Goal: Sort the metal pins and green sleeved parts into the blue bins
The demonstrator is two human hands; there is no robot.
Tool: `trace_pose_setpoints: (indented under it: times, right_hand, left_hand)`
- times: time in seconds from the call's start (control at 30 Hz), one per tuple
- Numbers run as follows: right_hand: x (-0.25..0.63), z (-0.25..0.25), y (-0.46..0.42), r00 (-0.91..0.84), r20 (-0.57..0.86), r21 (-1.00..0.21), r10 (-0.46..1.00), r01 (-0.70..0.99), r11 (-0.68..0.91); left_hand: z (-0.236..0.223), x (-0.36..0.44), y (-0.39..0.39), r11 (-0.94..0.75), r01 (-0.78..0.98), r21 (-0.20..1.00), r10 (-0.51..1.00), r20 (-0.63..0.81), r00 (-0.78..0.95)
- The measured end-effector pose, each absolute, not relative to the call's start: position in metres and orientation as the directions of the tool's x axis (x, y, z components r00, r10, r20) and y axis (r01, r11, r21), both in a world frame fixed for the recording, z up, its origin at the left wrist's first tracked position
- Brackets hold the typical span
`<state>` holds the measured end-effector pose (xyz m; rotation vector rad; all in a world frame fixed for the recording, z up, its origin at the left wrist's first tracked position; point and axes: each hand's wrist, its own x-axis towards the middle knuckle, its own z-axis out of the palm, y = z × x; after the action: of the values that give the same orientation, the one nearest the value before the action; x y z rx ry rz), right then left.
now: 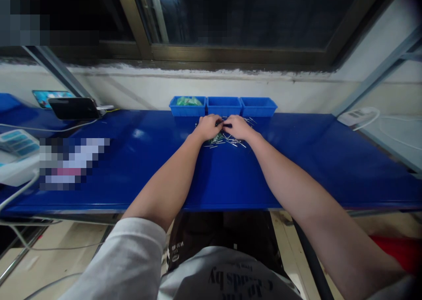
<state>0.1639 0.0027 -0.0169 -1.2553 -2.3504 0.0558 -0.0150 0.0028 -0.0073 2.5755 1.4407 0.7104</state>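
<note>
Metal pins (234, 143) mid-frame on blue table (224, 181), long axes mixed: some near left-right, others slanting down-right. Left hand (210, 127) and right hand (238, 127) meet over them, fingers curled; can't tell what's gripped. Three bins (224, 107) just beyond; table's front edge lower centre, surface extending both sides.

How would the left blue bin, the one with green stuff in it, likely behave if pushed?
The left blue bin looks like stiff plastic, so it would probably keep its shape. Its low, broad form suggests sliding rather than tipping. Sitting close beside the middle bin, it might nudge that if pushed sideways.
</note>
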Motion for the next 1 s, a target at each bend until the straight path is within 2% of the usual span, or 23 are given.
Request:
trace_pose_setpoints:
  times: [0.43,0.8,1.0]
  right_hand:
    - [0.1624,-0.0133,0.0001,-0.392,0.368,-0.325,0.843,0.795,0.512]
    - [0.1633,-0.0144,0.0023,-0.44,0.34,-0.331,0.831,0.771,0.544]
    - [0.1635,-0.014,0.0009,-0.407,0.378,-0.328,0.832,0.781,0.531]
  left_hand:
    - [-0.0098,-0.0161,0.0069,-0.575,0.758,0.307,0.807,0.369,0.461]
    - [-0.0081,-0.0157,0.0045,-0.565,0.766,0.306,0.814,0.358,0.457]
    - [-0.0087,-0.0161,0.0055,-0.562,0.769,0.305,0.817,0.352,0.457]
